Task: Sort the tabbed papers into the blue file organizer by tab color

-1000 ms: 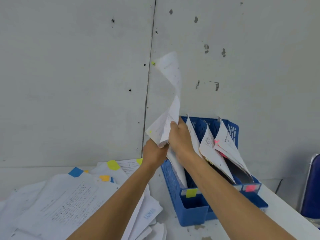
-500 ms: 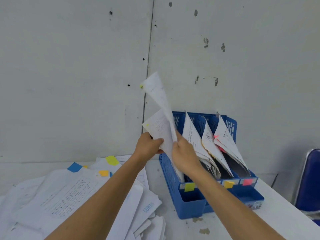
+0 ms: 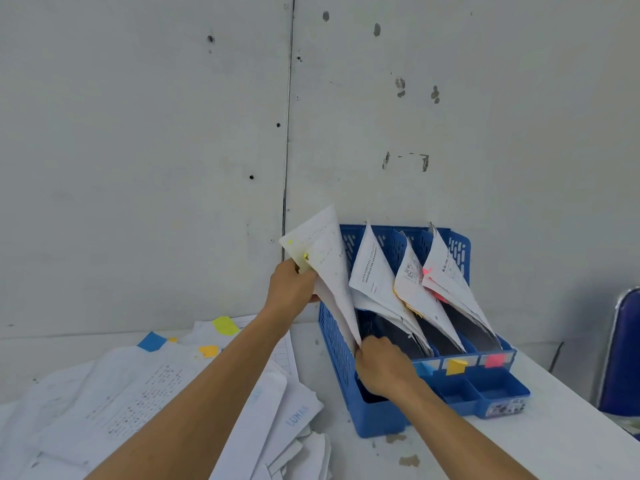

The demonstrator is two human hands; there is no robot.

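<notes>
The blue file organizer (image 3: 377, 419) stands on the white table against the wall, with several slots marked by coloured tabs on the front. My left hand (image 3: 292, 285) grips the upper edge of the yellow-tabbed papers (image 3: 329, 261) leaning in the leftmost slot. My right hand (image 3: 382, 368) pinches their lower end down inside that slot. Other slots hold leaning sheets, among them a white sheet (image 3: 372, 271), orange-edged papers (image 3: 414, 289) and pink-tabbed papers (image 3: 446, 271). A yellow label (image 3: 455, 366) and a pink label (image 3: 495, 360) show on the front.
A loose pile of tabbed papers (image 3: 145, 393) covers the table at left, showing blue (image 3: 151, 341), yellow-green (image 3: 225, 325) and orange (image 3: 208, 350) tabs. A blue chair (image 3: 621, 351) stands at the right edge. The wall is close behind the organizer.
The yellow-tabbed papers, held high above the organizer, have come down into the leftmost slot. My right hand slid down to the slot's front; my left stays at the top edge.
</notes>
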